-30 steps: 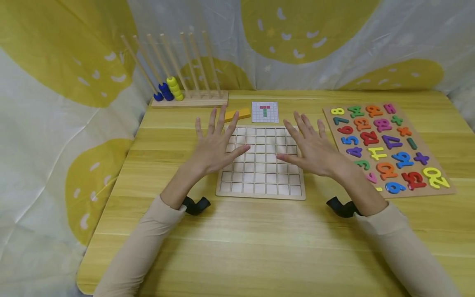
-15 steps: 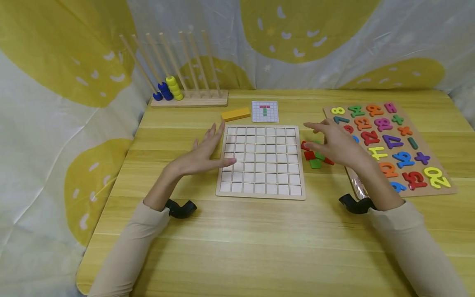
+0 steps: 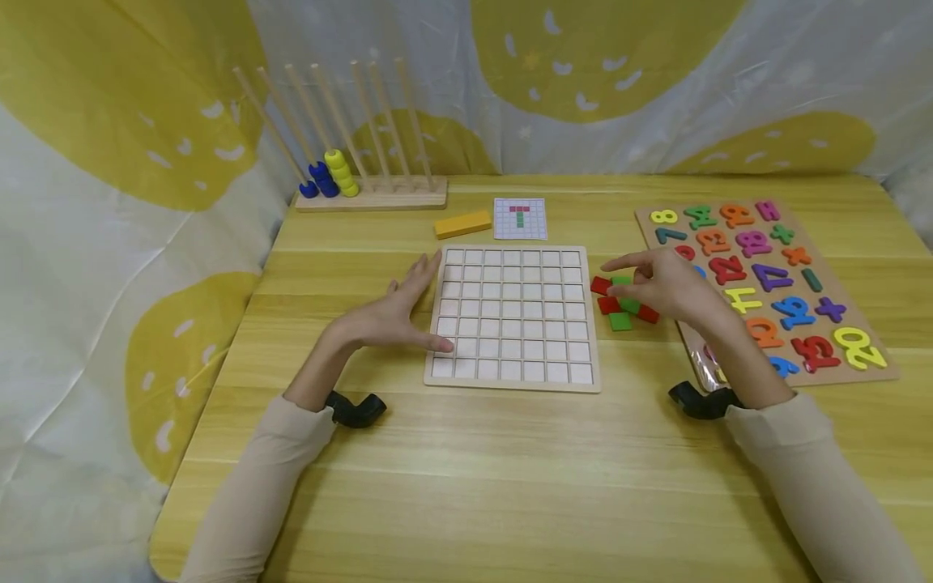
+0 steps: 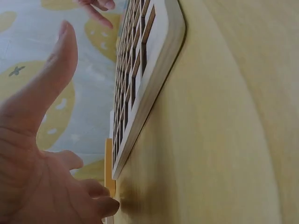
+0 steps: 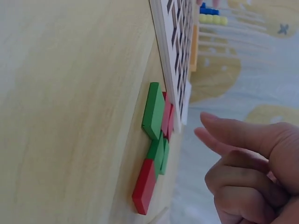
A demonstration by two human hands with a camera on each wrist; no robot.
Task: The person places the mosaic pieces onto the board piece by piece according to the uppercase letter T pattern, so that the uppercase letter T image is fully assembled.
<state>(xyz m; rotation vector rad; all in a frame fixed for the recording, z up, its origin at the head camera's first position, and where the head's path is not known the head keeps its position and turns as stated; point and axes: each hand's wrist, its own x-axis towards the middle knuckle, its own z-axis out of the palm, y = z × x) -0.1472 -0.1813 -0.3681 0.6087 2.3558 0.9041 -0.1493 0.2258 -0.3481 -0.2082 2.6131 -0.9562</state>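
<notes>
A wooden grid board (image 3: 432, 324) with square cells lies flat on the table. My left hand (image 3: 389, 316) is at its left side, fingers spread, index fingertip close to the upper left edge and thumb over the lower left cells. In the left wrist view, the left thumb (image 4: 51, 74) stands out from the palm. To the board's right lie several small square tiles, red (image 3: 608, 305) and green (image 3: 620, 321). Over them hovers my right hand (image 3: 670, 283), thumb and index finger extended and apart, other fingers curled, holding nothing. In the right wrist view, a green tile (image 5: 154, 111) lies nearest the camera.
Behind the board are a yellow bar (image 3: 463, 225) and a pattern card (image 3: 539, 231) showing a red and green T. A peg rack (image 3: 430, 198) with blue and yellow beads stands back left. A number board (image 3: 860, 324) lies right, beneath the right forearm.
Both hands first spread over the board. The left has withdrawn to the board's left edge, its thumb dropping lower. The right has moved right to the tiles, its outer fingers now curled.
</notes>
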